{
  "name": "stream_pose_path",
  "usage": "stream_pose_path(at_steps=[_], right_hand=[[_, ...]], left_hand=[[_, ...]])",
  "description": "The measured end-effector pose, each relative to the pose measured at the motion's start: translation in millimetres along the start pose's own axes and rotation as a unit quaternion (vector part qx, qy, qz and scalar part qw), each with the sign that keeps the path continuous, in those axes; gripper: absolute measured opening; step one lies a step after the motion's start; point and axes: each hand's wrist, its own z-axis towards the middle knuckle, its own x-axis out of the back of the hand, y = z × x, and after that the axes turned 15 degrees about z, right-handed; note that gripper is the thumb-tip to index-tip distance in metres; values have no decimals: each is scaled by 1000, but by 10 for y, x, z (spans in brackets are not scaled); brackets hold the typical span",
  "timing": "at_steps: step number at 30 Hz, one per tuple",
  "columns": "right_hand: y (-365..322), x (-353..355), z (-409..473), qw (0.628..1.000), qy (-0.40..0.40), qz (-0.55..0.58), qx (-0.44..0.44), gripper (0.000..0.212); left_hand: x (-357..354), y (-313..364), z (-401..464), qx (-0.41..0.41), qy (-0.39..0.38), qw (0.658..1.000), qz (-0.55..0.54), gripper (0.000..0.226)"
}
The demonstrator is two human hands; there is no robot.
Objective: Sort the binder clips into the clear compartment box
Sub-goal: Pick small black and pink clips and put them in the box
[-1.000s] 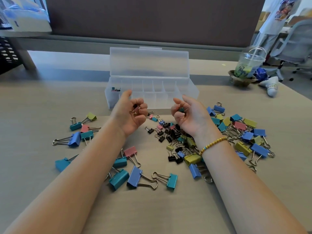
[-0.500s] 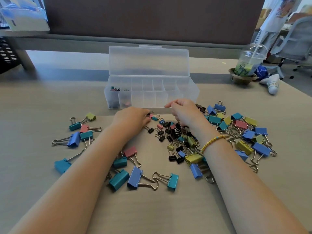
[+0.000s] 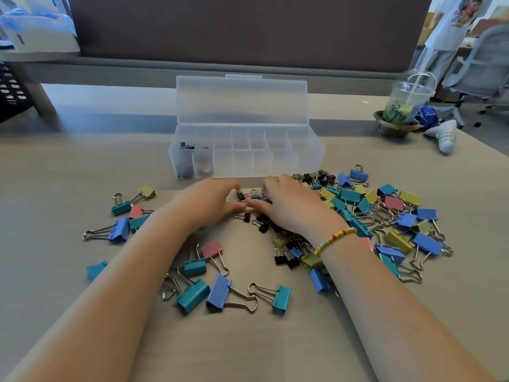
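Both hands are palm-down on the desk, just in front of the box. The left hand has its fingers reaching among small clips in the middle; whether its grip is clamped on one I cannot tell. The right hand lies over the same small clips, fingers loosely bent, thumb near the left thumb; its grip also cannot be made out. A beaded bracelet circles the right wrist. The box stands with its lid up; its two leftmost front compartments hold a few small clips. Large clips lie heaped at the right, with others scattered at the left and near the forearms. A lidded cup stands far right.
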Motion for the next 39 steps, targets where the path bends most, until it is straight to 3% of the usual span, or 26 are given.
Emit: stream_pose_path(at_steps=[7,20,25,28,29,31,34,37,39], right_hand=[[-30,10,9,999,15,-6,34,39],[-76,32,17,1000,13,-3,23,30],[-83,46,14,1000,10,2,14,27],[-66,43,14,999,33,13,20,25],[-54,44,15,999,41,19,21,24],[-39,62,28,997,58,33,22,19],[9,106,75,987,113,115,8,19],[48,176,74,936,134,322,-50,15],[78,201,76,866,127,472,-108,19]], left_hand=[[-56,117,88,-4,11,999,32,40],[-93,145,119,-19,24,995,96,30],[-104,116,119,6,57,998,31,26],[-13,120,111,88,59,985,-139,28],[26,135,99,100,32,963,-249,25],[98,160,60,97,-22,877,-470,24],[139,162,28,64,-27,761,-644,23],[165,146,23,84,-17,689,-719,15],[170,122,27,93,-17,628,-773,17]])
